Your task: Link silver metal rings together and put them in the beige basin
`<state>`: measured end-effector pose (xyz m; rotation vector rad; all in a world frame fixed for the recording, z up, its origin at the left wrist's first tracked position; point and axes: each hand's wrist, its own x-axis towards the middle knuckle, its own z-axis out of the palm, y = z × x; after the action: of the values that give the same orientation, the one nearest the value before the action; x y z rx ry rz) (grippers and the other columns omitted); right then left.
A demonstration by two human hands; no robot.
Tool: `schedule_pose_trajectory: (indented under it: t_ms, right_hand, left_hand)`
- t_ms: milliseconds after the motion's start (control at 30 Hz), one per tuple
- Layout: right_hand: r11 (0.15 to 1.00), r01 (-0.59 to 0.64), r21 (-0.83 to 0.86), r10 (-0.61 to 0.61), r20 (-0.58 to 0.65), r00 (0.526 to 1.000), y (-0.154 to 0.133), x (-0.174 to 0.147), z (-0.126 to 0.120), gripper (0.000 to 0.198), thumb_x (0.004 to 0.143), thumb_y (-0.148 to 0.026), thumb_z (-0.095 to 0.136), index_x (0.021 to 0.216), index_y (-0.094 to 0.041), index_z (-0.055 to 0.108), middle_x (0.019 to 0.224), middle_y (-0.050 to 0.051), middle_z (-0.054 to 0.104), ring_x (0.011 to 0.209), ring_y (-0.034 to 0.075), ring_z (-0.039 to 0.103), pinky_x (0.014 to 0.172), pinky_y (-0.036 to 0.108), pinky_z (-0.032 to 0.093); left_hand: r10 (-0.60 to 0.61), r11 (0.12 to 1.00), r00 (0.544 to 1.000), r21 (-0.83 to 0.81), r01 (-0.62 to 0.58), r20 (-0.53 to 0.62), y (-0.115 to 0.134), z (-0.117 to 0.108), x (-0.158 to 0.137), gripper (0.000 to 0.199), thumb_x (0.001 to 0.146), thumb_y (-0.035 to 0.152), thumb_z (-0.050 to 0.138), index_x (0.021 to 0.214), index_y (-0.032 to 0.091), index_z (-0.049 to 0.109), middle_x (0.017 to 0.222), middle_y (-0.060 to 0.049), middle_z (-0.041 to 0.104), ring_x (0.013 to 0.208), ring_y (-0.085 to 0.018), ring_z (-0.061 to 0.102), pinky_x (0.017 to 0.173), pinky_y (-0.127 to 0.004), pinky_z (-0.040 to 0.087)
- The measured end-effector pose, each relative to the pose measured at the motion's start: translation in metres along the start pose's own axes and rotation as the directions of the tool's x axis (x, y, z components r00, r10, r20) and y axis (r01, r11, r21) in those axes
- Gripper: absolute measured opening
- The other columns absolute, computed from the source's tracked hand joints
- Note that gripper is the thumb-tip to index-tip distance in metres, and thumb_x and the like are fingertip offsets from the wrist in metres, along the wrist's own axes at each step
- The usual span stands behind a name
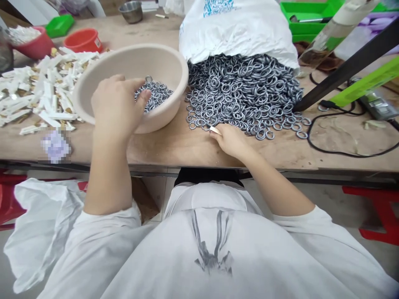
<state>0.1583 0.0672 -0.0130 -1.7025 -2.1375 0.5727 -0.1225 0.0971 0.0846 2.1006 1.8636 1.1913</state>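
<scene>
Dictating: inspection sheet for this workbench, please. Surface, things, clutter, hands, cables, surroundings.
Surface: wooden table, metal rings heaped directly on it.
Things: the rings spill from a white sack; more lie in a beige basin.
Clutter: white strips scattered left of the basin.
Hands: left hand over the basin, thumb and forefinger apart; right hand pinching a small white piece at the rings' front edge.
Cables: black cord looped at right.
Surroundings: red stool, partly seen, lower right.

Free strip of bench (165, 149) mid-frame; basin (160, 120) wall blocks left of centre, ring pile (237, 93) upper right, black bar (349, 66) right.
</scene>
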Motion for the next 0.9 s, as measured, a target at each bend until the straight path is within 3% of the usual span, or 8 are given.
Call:
schedule_pose_trajectory:
  t_ms: [33, 100, 167, 267, 367, 433, 733, 900]
  right_hand:
    - [0.975, 0.038, 0.22, -0.04, 0.003, 0.999, -0.001, -0.006, 0.0, 0.029, 0.099, -0.04, 0.053, 0.079, -0.018, 0.057, 0.074, 0.004, 0.059, 0.066, 0.016, 0.052, 0.062, 0.029, 0.038]
    - [0.754, 0.052, 0.654, -0.087, 0.021, 0.996, -0.008, -0.02, 0.001, 0.04, 0.097, -0.056, 0.051, 0.076, -0.022, 0.049, 0.063, -0.004, 0.044, 0.052, 0.011, 0.038, 0.051, 0.027, 0.033]
    - [0.478, -0.028, 0.878, -0.07, 0.07, 0.995, -0.021, -0.036, 0.005, 0.047, 0.09, -0.068, 0.055, 0.08, -0.023, 0.048, 0.061, -0.007, 0.035, 0.045, 0.008, 0.026, 0.042, 0.025, 0.025]
    - [0.285, -0.068, 0.956, -0.018, 0.076, 0.997, -0.043, -0.054, 0.013, 0.05, 0.081, -0.071, 0.065, 0.082, -0.023, 0.05, 0.061, -0.008, 0.038, 0.045, 0.007, 0.03, 0.04, 0.023, 0.028]
    - [0.285, -0.046, 0.958, -0.009, 0.05, 0.999, -0.054, -0.061, 0.017, 0.05, 0.076, -0.067, 0.074, 0.081, -0.022, 0.051, 0.066, -0.005, 0.052, 0.056, 0.009, 0.051, 0.052, 0.023, 0.047]
    - [0.298, -0.059, 0.953, -0.031, 0.071, 0.997, -0.053, -0.06, 0.017, 0.048, 0.076, -0.063, 0.075, 0.085, -0.023, 0.051, 0.067, -0.005, 0.056, 0.058, 0.011, 0.058, 0.056, 0.026, 0.052]
    - [0.511, 0.095, 0.854, -0.15, -0.02, 0.989, -0.041, -0.061, 0.019, 0.034, 0.091, -0.052, 0.063, 0.101, -0.02, 0.061, 0.064, -0.005, 0.058, 0.05, 0.011, 0.058, 0.05, 0.025, 0.048]
    - [0.526, 0.134, 0.84, -0.132, -0.074, 0.988, -0.038, -0.067, 0.024, 0.033, 0.087, -0.049, 0.07, 0.104, -0.023, 0.058, 0.077, -0.003, 0.061, 0.051, 0.011, 0.058, 0.049, 0.026, 0.048]
  left_hand:
    - [0.081, 0.996, 0.995, -0.04, -0.083, -0.053, 0.01, 0.006, -0.017, 0.016, 0.083, 0.036, 0.073, 0.092, 0.023, 0.074, 0.09, -0.006, 0.066, 0.104, -0.026, 0.055, 0.103, -0.04, 0.03]
    - [0.123, 0.966, 0.992, -0.227, -0.125, -0.023, 0.032, 0.025, -0.056, 0.022, 0.091, 0.038, 0.063, 0.085, 0.018, 0.071, 0.085, -0.005, 0.065, 0.088, -0.021, 0.055, 0.091, -0.035, 0.037]
    - [0.01, 0.867, 0.98, -0.49, 0.091, 0.201, 0.051, 0.049, -0.094, 0.024, 0.091, 0.041, 0.064, 0.082, 0.02, 0.068, 0.081, -0.003, 0.065, 0.081, -0.019, 0.056, 0.081, -0.03, 0.04]
    - [-0.145, 0.609, 0.9, -0.679, 0.409, 0.412, 0.066, 0.081, -0.134, 0.032, 0.088, 0.048, 0.068, 0.074, 0.02, 0.063, 0.071, -0.001, 0.06, 0.067, -0.014, 0.051, 0.067, -0.025, 0.037]
    - [-0.241, 0.356, 0.851, -0.773, 0.525, 0.466, 0.065, 0.098, -0.15, 0.043, 0.084, 0.057, 0.068, 0.069, 0.019, 0.057, 0.06, 0.002, 0.051, 0.056, -0.011, 0.043, 0.056, -0.023, 0.034]
    - [-0.213, 0.267, 0.822, -0.777, 0.569, 0.528, 0.062, 0.1, -0.153, 0.046, 0.083, 0.061, 0.068, 0.069, 0.019, 0.057, 0.057, 0.003, 0.05, 0.052, -0.01, 0.042, 0.052, -0.022, 0.035]
    - [-0.208, 0.111, 0.733, -0.729, 0.676, 0.648, 0.062, 0.099, -0.155, 0.037, 0.078, 0.052, 0.073, 0.081, 0.018, 0.06, 0.058, 0.003, 0.058, 0.048, -0.01, 0.053, 0.046, -0.021, 0.045]
    - [-0.167, 0.061, 0.711, -0.712, 0.699, 0.683, 0.068, 0.094, -0.155, 0.041, 0.077, 0.055, 0.075, 0.081, 0.017, 0.06, 0.061, 0.002, 0.058, 0.047, -0.009, 0.053, 0.045, -0.021, 0.044]
